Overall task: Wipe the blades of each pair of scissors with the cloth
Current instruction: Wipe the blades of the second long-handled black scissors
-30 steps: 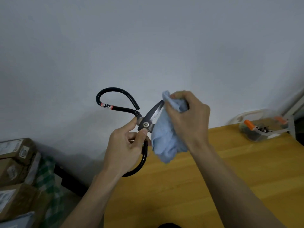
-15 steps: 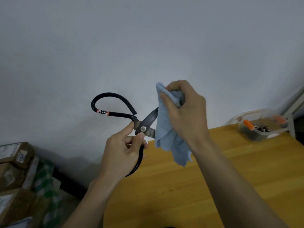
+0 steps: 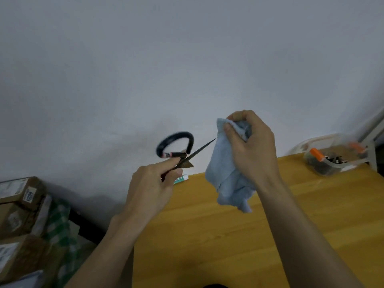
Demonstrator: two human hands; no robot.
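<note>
Both forearms reach forward and up, bare to the elbows. The left hand [image 3: 149, 188] is closed, its thumb and index finger pinching near the pivot of the scissors [image 3: 182, 154], wrist slightly bent. The right hand [image 3: 252, 148], higher and to its right, is curled into a loose fist, the fingers gripping the bunched cloth [image 3: 226, 175], which hangs below the palm.

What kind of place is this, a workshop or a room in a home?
Probably a plain work or storage room, though I cannot be sure. A bare wooden table stands against an unpainted grey wall, labelled brown cardboard boxes are stacked on the left, and a clear plastic container holds small parts.
</note>
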